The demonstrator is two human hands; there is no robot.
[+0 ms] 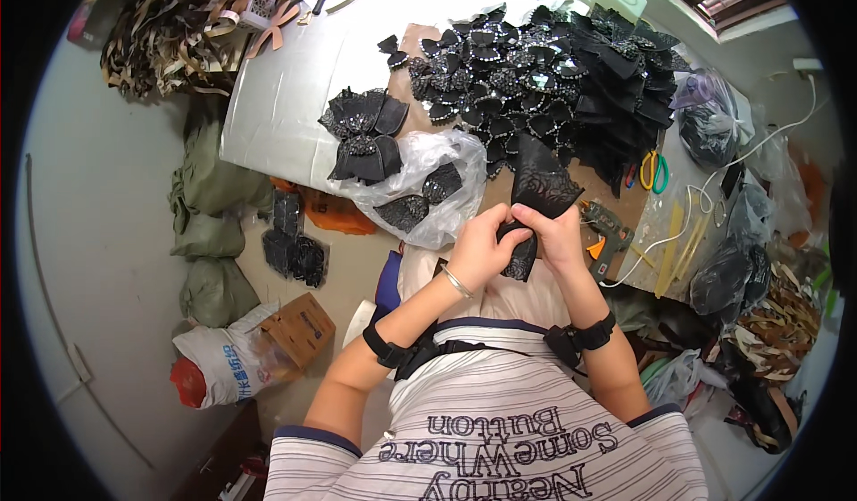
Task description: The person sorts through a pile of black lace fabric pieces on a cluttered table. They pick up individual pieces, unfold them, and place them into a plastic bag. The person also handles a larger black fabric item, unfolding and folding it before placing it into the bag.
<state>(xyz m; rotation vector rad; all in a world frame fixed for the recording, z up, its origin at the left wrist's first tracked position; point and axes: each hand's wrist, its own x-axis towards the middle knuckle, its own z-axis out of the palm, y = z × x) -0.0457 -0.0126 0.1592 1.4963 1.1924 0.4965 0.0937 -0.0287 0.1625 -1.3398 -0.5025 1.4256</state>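
Observation:
Pinched at its middle, a black lace-patterned fabric bow [543, 178] is gathered between my two hands over the near edge of the table. My left hand [482, 249] is closed on the gathered part, thumb and fingers meeting there. From the other side my right hand [561, 240] grips the same cloth, its thumb close to the left one. One loop fans out above the hands; a shorter end hangs below them. To the right of my right hand lies a glue gun [611, 233] with an orange trigger. Left of my hands, beaded black bow pieces [403, 213] rest on a clear plastic bag [464, 157].
A large heap of black beaded bows [500, 68] covers the table's middle, beside stacked black fabric bows [625, 91]. Scissors [659, 173] and yellow glue sticks [683, 242] lie right, near a white cable [759, 149]. Sacks [216, 291] and a cardboard box [302, 327] stand at left.

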